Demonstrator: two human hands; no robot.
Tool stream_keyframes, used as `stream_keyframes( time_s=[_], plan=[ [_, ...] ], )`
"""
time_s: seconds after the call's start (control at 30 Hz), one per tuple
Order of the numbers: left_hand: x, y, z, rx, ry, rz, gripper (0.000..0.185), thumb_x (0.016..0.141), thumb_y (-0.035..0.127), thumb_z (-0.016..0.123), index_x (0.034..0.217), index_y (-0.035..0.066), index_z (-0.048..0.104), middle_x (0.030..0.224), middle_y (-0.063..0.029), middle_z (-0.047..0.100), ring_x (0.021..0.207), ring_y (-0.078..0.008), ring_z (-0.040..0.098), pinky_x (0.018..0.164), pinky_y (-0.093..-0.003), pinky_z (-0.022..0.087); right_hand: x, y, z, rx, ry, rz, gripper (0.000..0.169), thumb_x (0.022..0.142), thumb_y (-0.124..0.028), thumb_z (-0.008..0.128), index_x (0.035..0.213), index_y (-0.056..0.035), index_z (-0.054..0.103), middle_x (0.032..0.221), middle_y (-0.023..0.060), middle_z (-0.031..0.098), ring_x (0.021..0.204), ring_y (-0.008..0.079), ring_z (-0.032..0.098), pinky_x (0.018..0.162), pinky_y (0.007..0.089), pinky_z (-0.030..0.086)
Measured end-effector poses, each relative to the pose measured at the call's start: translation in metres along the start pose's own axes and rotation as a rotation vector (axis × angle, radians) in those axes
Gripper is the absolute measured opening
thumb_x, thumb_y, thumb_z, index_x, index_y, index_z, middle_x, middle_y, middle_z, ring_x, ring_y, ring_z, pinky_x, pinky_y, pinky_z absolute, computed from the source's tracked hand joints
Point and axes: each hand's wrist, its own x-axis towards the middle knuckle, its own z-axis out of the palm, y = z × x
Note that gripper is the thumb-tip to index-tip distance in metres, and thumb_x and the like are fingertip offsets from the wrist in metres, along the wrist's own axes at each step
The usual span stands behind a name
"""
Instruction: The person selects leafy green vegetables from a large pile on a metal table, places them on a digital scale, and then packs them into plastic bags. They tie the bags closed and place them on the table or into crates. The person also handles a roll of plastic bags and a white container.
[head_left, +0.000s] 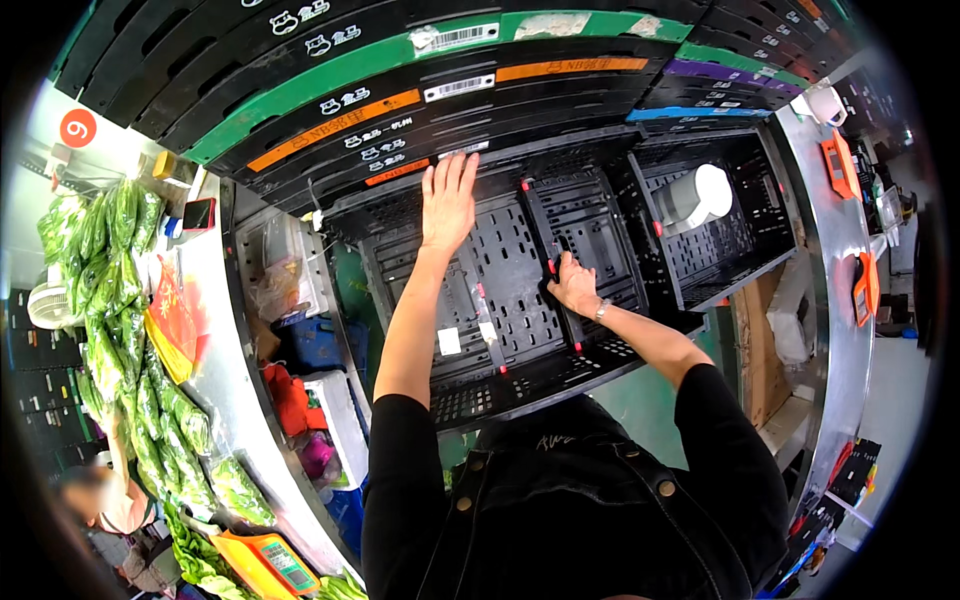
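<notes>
A black folding plastic crate stands in front of me with its long walls raised. Inside it, end panels with red corner latches lie folded down. My left hand rests flat against the upper part of the far wall, fingers straight and holding nothing. At the edge of the right end panel, my right hand has its fingers bent around the middle; some fingertips are hidden. To the right, a second black crate is unfolded and has a grey-and-white cylindrical object in it.
Stacked folded black crates rise behind. On the left metal counter are bagged green vegetables and an orange scale. A metal counter edges the right side. Another person is beyond the vegetables.
</notes>
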Motion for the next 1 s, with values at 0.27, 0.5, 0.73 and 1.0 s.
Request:
stream_keyframes(
  time_s=[0.27, 0.5, 0.73, 1.0],
  plan=[
    [0.004, 0.002, -0.007, -0.068, 0.007, 0.011, 0.061, 0.076, 0.007, 0.056, 0.133, 0.005, 0.036, 0.134, -0.0138, 0.038, 0.129, -0.03, 0.031, 0.108, -0.0476, 0.019, -0.017, 0.107, -0.184, -0.315, 0.72, 0.09, 0.074, 0.077, -0.038, 0.066, 0.132, -0.0023, 0.031, 0.123, 0.0217, 0.045, 0.107, 0.0358, 0.049, 0.08, 0.0492, 0.045],
    [-0.154, 0.05, 0.037, -0.203, -0.486, 0.632, 0.022, 0.08, 0.03, 0.056, 0.087, 0.009, 0.054, 0.087, -0.0076, 0.05, 0.095, -0.0236, 0.049, 0.104, -0.0471, 0.028, -0.003, 0.127, -0.162, 0.13, 0.537, -0.132, 0.067, 0.084, -0.005, 0.053, 0.141, -0.004, 0.017, 0.126, 0.0282, 0.041, 0.112, 0.0449, 0.044, 0.093, 0.0466, 0.039],
    [-0.182, 0.069, 0.049, -0.198, -0.696, 0.581, 0.034, 0.08, 0.031, 0.055, 0.056, 0.007, 0.061, 0.066, -0.0071, 0.061, 0.069, -0.0248, 0.06, 0.068, -0.0368, 0.045, -0.003, 0.138, -0.161, 0.049, 0.522, -0.118, 0.065, 0.088, -0.011, 0.05, 0.142, -0.0097, 0.014, 0.113, 0.0255, 0.049, 0.092, 0.0461, 0.054, 0.077, 0.0497, 0.044],
    [-0.183, -0.041, -0.144, 0.675, -0.572, 0.216, 0.032, 0.073, 0.024, 0.057, 0.101, 0.009, 0.063, 0.103, -0.0102, 0.06, 0.104, -0.0277, 0.052, 0.089, -0.0375, 0.04, -0.003, 0.141, -0.162, 0.055, 0.506, -0.221, 0.062, 0.09, -0.016, 0.05, 0.142, -0.0116, 0.017, 0.114, 0.0232, 0.053, 0.093, 0.0432, 0.056, 0.075, 0.0486, 0.046]
  ],
)
